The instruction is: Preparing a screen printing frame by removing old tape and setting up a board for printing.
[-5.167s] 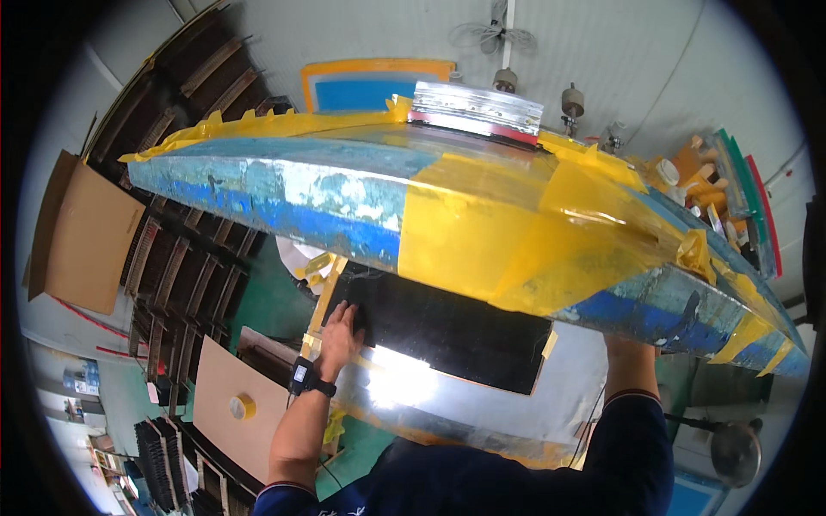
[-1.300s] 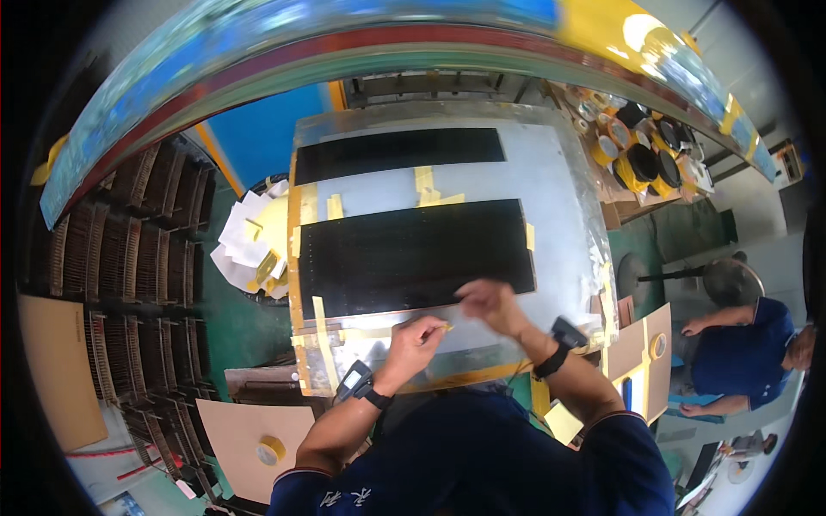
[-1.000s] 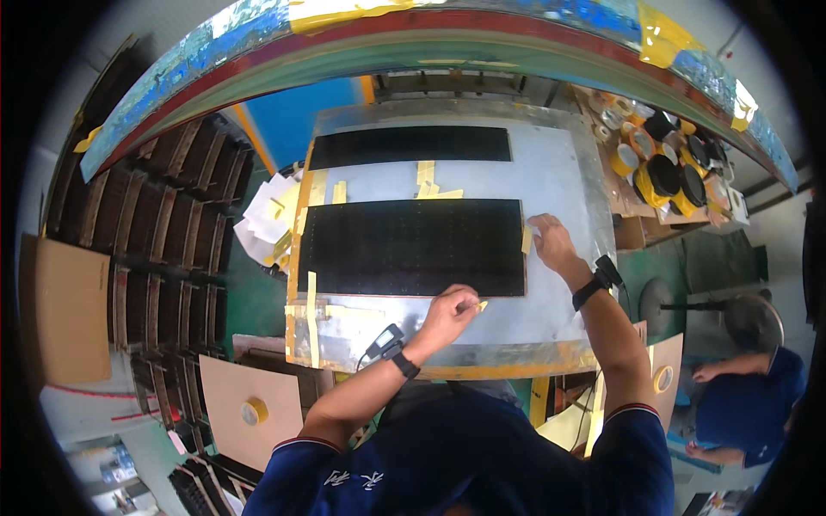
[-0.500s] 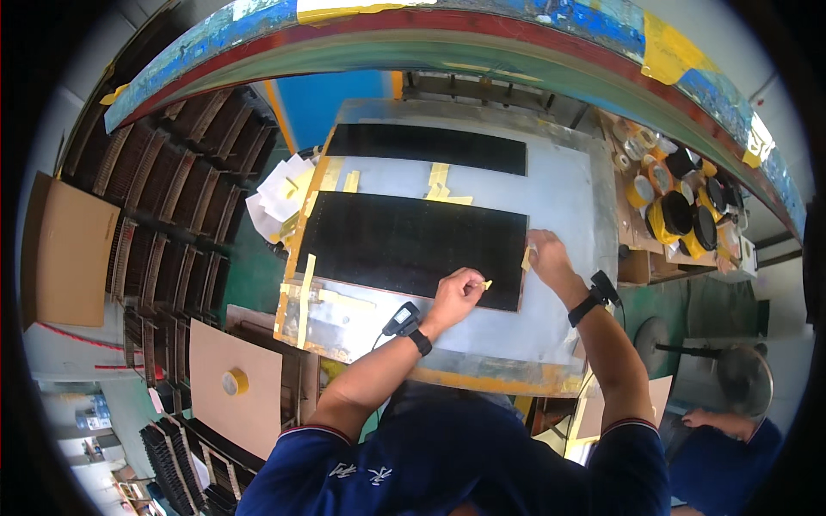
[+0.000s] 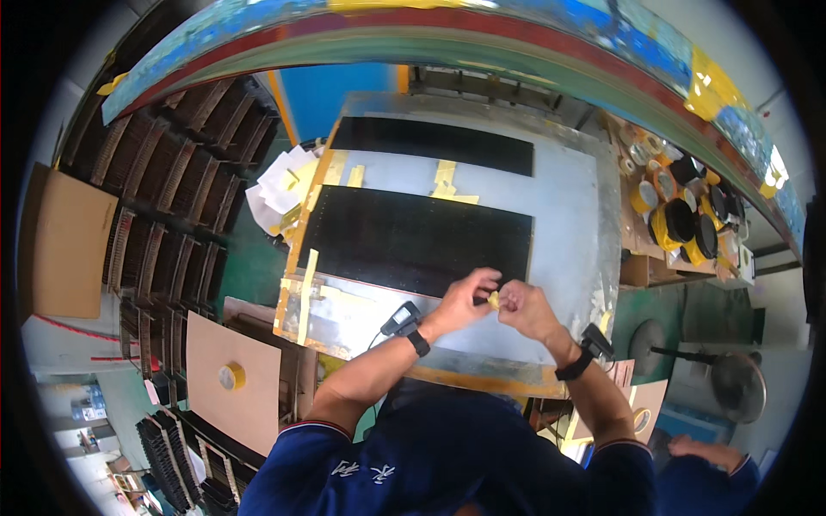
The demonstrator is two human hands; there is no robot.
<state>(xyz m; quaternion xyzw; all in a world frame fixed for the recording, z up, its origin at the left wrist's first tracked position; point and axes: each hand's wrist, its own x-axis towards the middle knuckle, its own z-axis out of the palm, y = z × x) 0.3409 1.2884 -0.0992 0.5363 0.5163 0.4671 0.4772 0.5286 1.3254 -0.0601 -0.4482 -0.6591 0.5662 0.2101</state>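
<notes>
My left hand [image 5: 460, 308] hovers at the near edge of the large black panel [image 5: 413, 234], its fingers curved and apart, slightly blurred. Close against it, my right hand [image 5: 527, 311] is closed in a pinch on a small crumpled piece of yellow tape [image 5: 493, 299]. The tape sits between the two hands; whether the left thumb also touches it is unclear. The panel lies flat on a pale worktable [image 5: 572, 258]. Beyond it lies a narrower black panel [image 5: 430, 144], with yellow tape strips [image 5: 446, 182] between the two.
A long paint-stained frame [image 5: 413, 30] arches overhead. Racks [image 5: 163, 181] stand at the left, near a brown board [image 5: 225, 357] bearing a yellow tape roll [image 5: 231, 376]. Many tape rolls [image 5: 664, 182] crowd a right-hand shelf. A fan [image 5: 738, 384] and another person's arm [image 5: 701, 449] appear lower right.
My right hand has moved from the large panel's right edge, toward me and left, to meet my left hand. The tape strip at that edge is gone. My left fingers have spread.
</notes>
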